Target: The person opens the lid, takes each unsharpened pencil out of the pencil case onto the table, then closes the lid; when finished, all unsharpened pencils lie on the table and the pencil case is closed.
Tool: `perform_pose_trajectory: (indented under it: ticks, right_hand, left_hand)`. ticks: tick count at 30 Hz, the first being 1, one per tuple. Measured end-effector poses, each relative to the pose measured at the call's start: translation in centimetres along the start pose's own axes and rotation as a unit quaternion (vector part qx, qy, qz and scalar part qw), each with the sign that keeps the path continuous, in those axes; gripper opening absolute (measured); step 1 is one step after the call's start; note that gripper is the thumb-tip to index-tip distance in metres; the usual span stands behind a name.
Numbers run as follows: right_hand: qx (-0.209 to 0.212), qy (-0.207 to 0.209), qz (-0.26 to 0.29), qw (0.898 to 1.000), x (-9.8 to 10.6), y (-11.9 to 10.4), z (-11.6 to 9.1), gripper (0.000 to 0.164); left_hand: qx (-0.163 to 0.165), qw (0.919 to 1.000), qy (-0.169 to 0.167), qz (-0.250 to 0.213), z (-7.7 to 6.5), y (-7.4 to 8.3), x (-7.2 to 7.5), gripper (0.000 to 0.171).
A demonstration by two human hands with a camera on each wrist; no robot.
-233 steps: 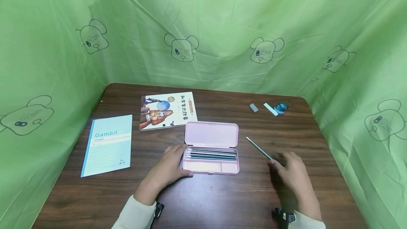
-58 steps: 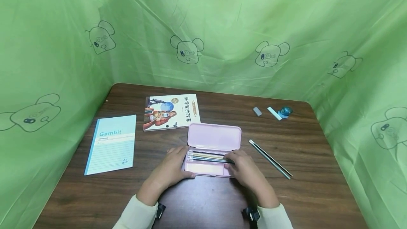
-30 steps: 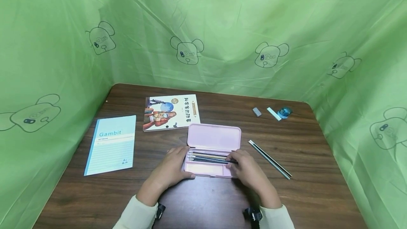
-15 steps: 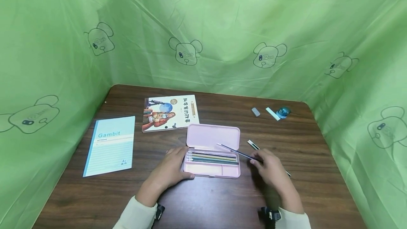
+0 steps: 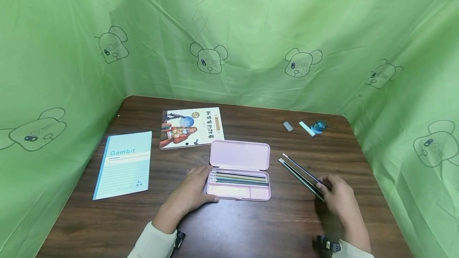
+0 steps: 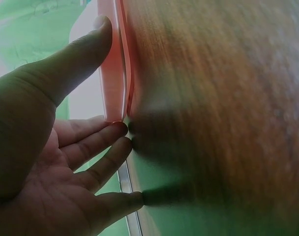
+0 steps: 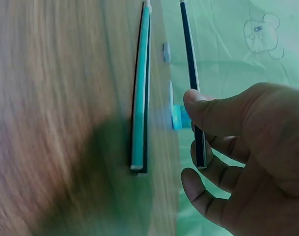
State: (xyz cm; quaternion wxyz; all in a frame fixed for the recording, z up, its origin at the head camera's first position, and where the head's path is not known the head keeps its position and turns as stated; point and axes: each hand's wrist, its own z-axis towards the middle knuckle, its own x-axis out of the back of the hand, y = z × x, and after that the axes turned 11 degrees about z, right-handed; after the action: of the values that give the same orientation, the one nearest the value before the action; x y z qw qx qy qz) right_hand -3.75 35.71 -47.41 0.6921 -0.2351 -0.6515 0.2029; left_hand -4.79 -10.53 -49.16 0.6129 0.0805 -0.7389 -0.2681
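Note:
My left hand (image 5: 191, 188) holds the left end of the open pink pencil case (image 5: 229, 191), thumb on its front side and fingers along its end. In the left wrist view the fingertips touch the case's end (image 6: 112, 93). Several pencils (image 5: 238, 179) lie in the case's long rear compartment. To the right, my right hand (image 5: 338, 196) pinches a dark pencil (image 5: 301, 168) by its lower end, eraser pointing away. In the right wrist view this pencil (image 7: 189, 54) hangs above the table. Beside it, a teal pencil (image 7: 140, 93) and a dark one lie together on the table.
A Gambit notebook (image 5: 123, 166) lies at the left, and a picture-covered book (image 5: 191, 126) behind the case. At the back right are a grey eraser (image 5: 288, 126), a white strip (image 5: 306, 128) and a blue transparent object (image 5: 318, 126). Green cloth hangs around the table.
My right hand has taken the dark pencil out of the case and carried it right, beside the pencils on the table. The left hand stays at the case.

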Motion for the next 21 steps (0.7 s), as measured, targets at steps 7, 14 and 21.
perform_pose_trajectory:
  ticks: [7, 14, 21]
  right_hand:
    - [-0.026, -0.024, 0.003, 0.999, -0.4, 1.1, 0.5, 0.01]
    - [-0.039, -0.043, 0.001, 0.998, -0.7, 1.8, 1.0, 0.01]
    - [-0.044, -0.052, 0.005, 0.998, -0.8, 2.1, 1.5, 0.01]
  left_hand:
    - [-0.001, 1.0, 0.0, 0.002, -0.1, -0.1, -0.1, 0.101]
    - [-0.001, 1.0, 0.0, -0.001, -0.1, 0.1, 0.0, 0.099]
    - [0.007, 1.0, -0.003, 0.002, 0.0, 0.1, 0.1, 0.1]
